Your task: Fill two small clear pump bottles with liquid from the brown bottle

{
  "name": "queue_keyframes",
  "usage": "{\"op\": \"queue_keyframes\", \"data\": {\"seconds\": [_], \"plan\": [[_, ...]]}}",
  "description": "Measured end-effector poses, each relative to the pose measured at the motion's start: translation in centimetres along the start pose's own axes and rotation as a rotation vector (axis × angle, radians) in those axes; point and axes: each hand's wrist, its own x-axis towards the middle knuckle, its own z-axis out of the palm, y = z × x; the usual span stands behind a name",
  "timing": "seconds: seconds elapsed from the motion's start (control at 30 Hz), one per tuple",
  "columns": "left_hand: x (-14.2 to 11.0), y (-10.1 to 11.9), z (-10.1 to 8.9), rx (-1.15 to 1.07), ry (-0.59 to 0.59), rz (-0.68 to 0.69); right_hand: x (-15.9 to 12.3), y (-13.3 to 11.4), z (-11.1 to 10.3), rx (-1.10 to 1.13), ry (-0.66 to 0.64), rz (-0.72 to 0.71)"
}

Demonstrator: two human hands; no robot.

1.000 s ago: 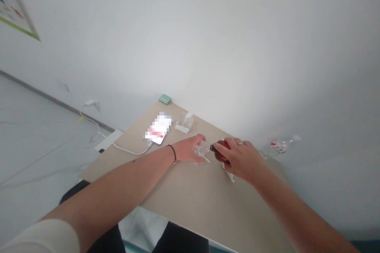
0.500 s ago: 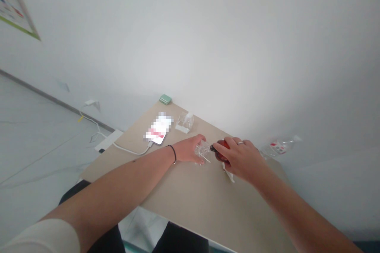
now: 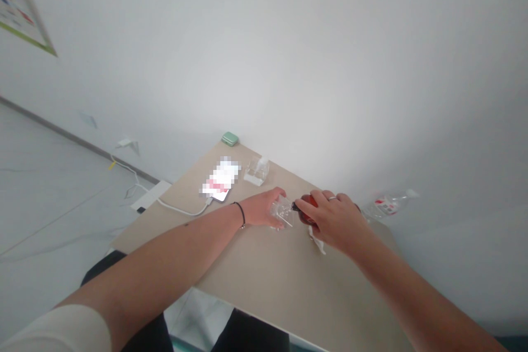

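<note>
So my left hand (image 3: pixel 270 208) had fingers curled round the clear container (image 3: pixel 284 212). Right hand (image 3: pixel 336 217) was wrapped over the reddish-brown bottle (image 3: pixel 307 209).

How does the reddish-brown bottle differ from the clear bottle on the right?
The reddish-brown bottle is dark with a black tip; the clear bottle is see-through with a red-and-white label. The right hand grips the reddish-brown bottle; the clear bottle is ungripped.
</note>
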Motion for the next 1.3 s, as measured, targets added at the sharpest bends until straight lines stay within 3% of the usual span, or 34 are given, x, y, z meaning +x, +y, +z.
{"op": "queue_keyframes", "data": {"seconds": [1.3], "plan": [[-0.2,0.4,-0.2,0.022,-0.011,-0.013,0.7,-0.4,-1.9,-0.091,0.001,-0.050]]}}
